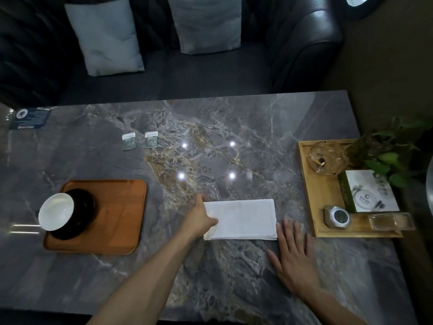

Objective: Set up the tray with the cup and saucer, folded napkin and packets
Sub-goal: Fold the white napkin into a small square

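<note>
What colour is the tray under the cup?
The tray is orange-brown, wood-like; the head view shows it.

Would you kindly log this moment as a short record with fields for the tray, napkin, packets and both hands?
tray: orange-brown, on the marble table's left side
cup: white, on dark saucer at the tray's left end
napkin: white, folded, on the table, not on the tray
packets: two, side by side, far from the tray
left hand: grips the napkin's left edge
right hand: flat on the table, fingertips by the napkin's right edge
</note>
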### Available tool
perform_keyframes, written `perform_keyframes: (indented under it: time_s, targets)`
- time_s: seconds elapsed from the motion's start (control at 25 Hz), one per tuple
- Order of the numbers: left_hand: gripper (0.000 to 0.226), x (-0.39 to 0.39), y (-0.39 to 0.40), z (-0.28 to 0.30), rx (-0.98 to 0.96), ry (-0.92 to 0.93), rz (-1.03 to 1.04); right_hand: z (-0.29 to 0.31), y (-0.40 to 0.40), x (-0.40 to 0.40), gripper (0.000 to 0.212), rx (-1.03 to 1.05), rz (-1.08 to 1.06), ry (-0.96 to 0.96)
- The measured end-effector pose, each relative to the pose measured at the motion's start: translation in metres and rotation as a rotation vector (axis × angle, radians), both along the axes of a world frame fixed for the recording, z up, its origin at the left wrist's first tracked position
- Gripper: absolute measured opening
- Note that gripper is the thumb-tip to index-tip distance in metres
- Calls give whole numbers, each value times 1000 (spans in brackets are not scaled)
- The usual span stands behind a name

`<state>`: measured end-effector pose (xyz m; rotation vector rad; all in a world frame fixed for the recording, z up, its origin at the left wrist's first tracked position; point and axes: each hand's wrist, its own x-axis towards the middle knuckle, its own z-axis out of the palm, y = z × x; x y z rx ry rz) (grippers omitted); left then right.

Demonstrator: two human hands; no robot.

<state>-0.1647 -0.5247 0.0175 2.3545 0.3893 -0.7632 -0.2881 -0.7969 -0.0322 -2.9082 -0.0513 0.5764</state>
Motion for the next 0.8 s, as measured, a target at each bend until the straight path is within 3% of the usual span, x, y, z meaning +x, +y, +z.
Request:
perform_keyframes:
  time_s: [0.12,0.2,0.32,0.56,0.8]
  targets:
    - [33,-16,2,-2,-256,45,396,-5,-2,-1,76,-20,36,-4]
    - [24,-27,6,-3,-333,97,453,-8,-4,-1,76,-17,66,-21]
    - [21,-40,7,0,-361,64,389,-11,-9,-2,76,-18,91,-32]
    - [24,-30,-3,19,-366,-214,346,-16,-9,-3,63,2,120,-57]
    - [31,-24,-49,33,-244,-240,149,-22,-12,-4,64,5,118,-101]
